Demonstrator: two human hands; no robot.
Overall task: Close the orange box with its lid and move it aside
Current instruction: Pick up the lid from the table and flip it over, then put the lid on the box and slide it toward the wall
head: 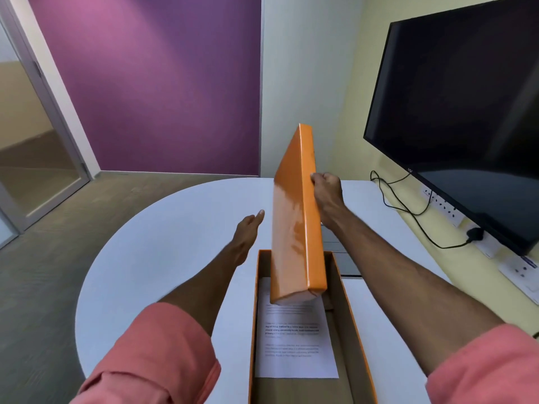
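From the head camera, the orange box (347, 325) lay open on the white worktop (163, 258), close to the near edge, a printed sheet (294, 342) flat on its floor; the sheet's text was too small to read. The right hand (326, 193) gripped the orange lid (297, 225) by its right rim, holding it tilted on edge above the far end of the box. The left hand (248, 231) hovered open, fingers extended, just left of the lid and not touching it. Bare worktop spread wide to the left, ending in a rounded edge. At right a dark television (466, 112) hung close, black cables (408, 211) trailing beneath it.
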